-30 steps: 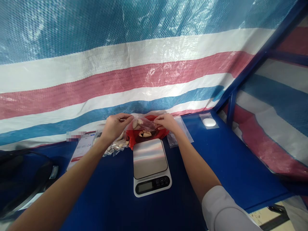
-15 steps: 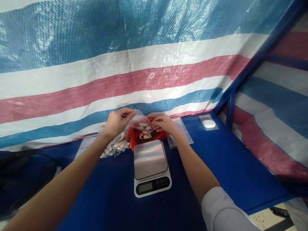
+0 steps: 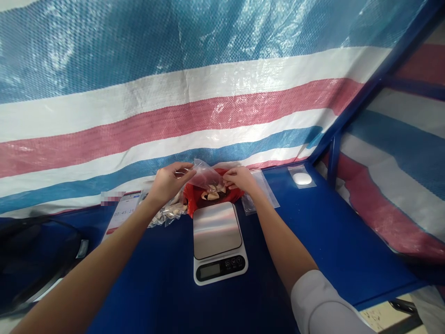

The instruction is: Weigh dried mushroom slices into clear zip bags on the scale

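My left hand (image 3: 170,182) pinches one side of a clear plastic bag (image 3: 204,175) above an open red plastic bag (image 3: 193,198). At the clear bag's other side, my right hand (image 3: 239,180) is closed with fingertips on its edge. Pale, flat, chip-like pieces (image 3: 210,195), some dark-edged, lie at the low end of the clear bag and in the red bag; which of them are inside the clear one is hard to tell. In front of the red bag stands a white kitchen scale (image 3: 217,234) with a bare steel plate and a blank-looking display.
Filled clear bags (image 3: 168,213) lie left of the red bag, beside a phone (image 3: 124,211) showing a timer. Flat clear bags (image 3: 262,190) lie to the right, then a small bag with a white oval item (image 3: 301,179). A black strapped bag (image 3: 45,260) is at far left.
The pale pieces have slid lower in the clear bag, toward the red bag. My left hand has dropped slightly, and my right hand has shifted a little to the right.
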Demonstrator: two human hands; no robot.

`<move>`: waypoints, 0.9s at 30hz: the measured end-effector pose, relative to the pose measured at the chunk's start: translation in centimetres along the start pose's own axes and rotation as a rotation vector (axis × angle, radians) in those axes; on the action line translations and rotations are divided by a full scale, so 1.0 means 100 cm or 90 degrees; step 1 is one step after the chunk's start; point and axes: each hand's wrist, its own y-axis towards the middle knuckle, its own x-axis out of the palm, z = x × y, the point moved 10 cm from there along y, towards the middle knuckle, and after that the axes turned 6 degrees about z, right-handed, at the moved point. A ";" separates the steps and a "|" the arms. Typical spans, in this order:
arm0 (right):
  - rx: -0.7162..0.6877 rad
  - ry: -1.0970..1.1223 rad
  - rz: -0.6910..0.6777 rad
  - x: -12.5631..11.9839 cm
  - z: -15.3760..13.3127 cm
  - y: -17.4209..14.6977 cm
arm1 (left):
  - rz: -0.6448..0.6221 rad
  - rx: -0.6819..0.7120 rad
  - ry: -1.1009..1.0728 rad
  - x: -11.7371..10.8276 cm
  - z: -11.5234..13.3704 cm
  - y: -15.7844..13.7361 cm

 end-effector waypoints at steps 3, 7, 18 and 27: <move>-0.001 0.014 0.006 0.001 0.003 0.003 | 0.000 -0.005 0.026 -0.002 -0.008 -0.003; -0.020 0.034 0.004 0.008 0.002 0.004 | 0.018 0.026 0.053 -0.009 -0.005 -0.001; -0.118 0.017 0.027 0.021 -0.005 0.006 | 0.072 0.036 0.101 -0.031 -0.005 0.002; -0.030 0.206 0.007 0.018 -0.007 -0.003 | 0.059 -0.048 -0.007 -0.037 -0.012 -0.005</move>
